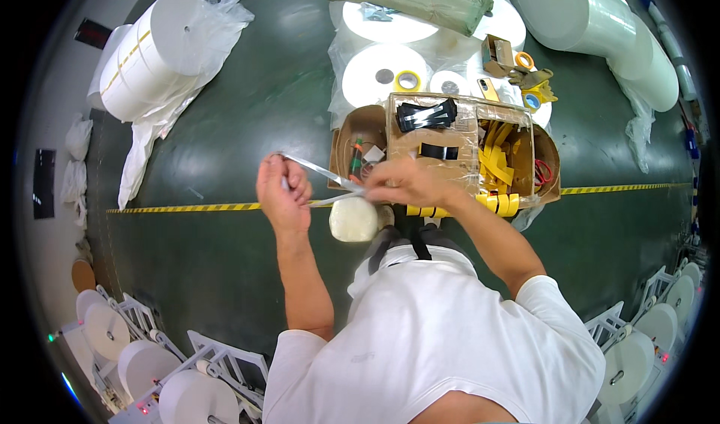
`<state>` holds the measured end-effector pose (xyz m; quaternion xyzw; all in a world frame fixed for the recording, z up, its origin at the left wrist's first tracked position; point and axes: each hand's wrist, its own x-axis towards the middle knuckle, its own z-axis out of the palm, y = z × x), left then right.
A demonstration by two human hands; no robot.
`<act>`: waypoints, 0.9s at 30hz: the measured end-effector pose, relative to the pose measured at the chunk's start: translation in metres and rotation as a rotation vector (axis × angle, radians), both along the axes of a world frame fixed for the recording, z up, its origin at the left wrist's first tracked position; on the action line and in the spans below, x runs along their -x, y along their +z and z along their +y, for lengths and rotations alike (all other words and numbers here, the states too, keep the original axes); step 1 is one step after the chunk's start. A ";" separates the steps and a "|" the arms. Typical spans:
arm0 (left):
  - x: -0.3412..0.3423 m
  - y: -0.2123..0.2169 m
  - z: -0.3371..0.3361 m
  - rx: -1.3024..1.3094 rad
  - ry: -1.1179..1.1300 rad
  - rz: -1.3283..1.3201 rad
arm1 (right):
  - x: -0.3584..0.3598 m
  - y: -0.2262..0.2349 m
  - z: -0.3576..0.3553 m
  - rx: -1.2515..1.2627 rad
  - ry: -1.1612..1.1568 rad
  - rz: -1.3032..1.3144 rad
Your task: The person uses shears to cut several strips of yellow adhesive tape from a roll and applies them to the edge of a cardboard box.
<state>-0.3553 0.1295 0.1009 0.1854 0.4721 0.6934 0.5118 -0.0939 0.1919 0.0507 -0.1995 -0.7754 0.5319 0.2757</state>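
A thin, shiny strip [322, 170] is held at eleven o'clock from the torso, gripped in the curled fingers of the left hand [285, 188] and pinched by the right hand [409, 182]. It is judged light, bendable, perhaps slippery, and best grasped flat, near each end.

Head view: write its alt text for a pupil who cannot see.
A left hand and a right hand hold a thin pale strip near a cardboard box with yellow pieces inside. Large white rolls lie beyond.
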 end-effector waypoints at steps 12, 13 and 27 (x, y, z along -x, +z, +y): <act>0.049 -0.012 0.001 0.084 0.008 -0.010 | -0.109 0.075 0.048 -0.083 -0.310 -0.260; 0.048 -0.015 0.001 0.083 0.003 -0.031 | -0.120 0.085 0.047 -0.065 -0.295 -0.303; -0.044 -0.118 0.054 0.127 -0.351 1.474 | -0.132 0.089 -0.026 0.213 -0.240 -0.298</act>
